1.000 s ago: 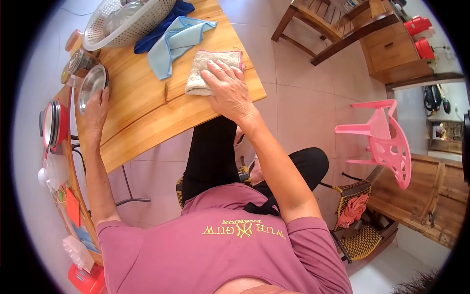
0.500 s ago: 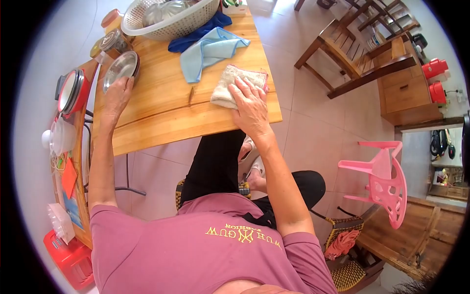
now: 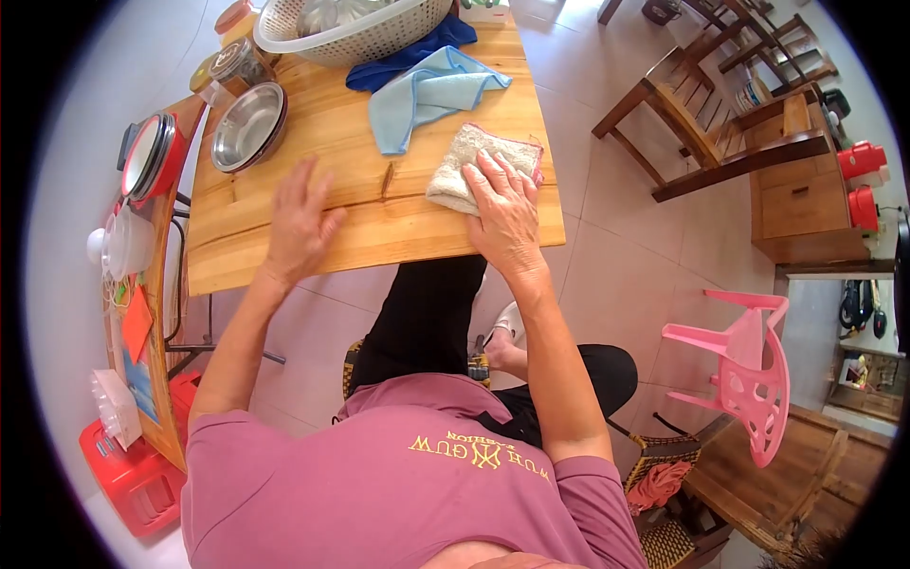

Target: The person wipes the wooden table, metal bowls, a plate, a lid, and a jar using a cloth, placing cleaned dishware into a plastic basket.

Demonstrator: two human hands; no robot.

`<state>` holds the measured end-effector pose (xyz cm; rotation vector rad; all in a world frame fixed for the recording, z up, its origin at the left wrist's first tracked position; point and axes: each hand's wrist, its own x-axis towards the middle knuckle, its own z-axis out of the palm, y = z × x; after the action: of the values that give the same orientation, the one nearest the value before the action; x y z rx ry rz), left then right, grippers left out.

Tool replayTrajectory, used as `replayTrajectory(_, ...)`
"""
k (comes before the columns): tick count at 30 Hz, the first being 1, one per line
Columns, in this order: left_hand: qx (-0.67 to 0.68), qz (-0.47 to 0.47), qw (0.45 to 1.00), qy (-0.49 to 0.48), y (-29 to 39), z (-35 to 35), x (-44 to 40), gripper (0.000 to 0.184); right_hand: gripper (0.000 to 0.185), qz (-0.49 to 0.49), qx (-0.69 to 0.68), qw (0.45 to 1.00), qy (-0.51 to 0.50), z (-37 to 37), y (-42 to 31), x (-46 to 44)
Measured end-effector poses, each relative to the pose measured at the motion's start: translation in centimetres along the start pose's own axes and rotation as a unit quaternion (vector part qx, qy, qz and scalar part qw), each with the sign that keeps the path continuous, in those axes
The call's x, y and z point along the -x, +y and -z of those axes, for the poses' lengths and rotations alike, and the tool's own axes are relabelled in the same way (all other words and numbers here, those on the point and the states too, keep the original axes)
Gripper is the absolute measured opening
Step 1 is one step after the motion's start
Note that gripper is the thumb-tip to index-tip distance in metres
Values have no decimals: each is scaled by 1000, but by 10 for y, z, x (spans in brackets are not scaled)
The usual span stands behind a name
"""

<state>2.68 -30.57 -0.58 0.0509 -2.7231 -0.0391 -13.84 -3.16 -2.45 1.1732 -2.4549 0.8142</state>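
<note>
My left hand [image 3: 301,228] hovers over or rests near the table's front edge, its fingers stretched out and slightly blurred, holding nothing. Left of it, towards the back, a metal bowl [image 3: 246,133] stands on the wooden table [image 3: 332,232]. On the right, a folded whitish cloth with a red edge [image 3: 450,180] lies under my right hand [image 3: 507,209], whose fingers are spread flat on top of it. A light blue cloth [image 3: 427,95] lies crumpled behind, partly over a dark blue cloth [image 3: 393,68].
A white colander [image 3: 355,43] holding metal bowls stands at the back, with jars [image 3: 237,62] beside it. Red-rimmed basins [image 3: 152,156] sit on a side shelf at left. A pink plastic chair [image 3: 744,351] and a wooden chair [image 3: 697,119] stand on the right.
My left hand has let go of the metal bowl and moved right and towards me. The bowl stays on the table. My right hand remains on the folded cloth; the view has shifted slightly.
</note>
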Motion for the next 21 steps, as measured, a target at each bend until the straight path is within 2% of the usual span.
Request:
replayTrajectory(3,56,10,997,-57,25,2,17,59,48,-10,-4,1000,-7,3,-2,0)
replayTrajectory(20,87,18,989,-118,33,14,16,78,53,3,-20,999,-37,9,-3,-6)
replayTrajectory(21,92,20,988,-120,33,15,15,78,61,-19,-44,998,-50,9,-4,-6)
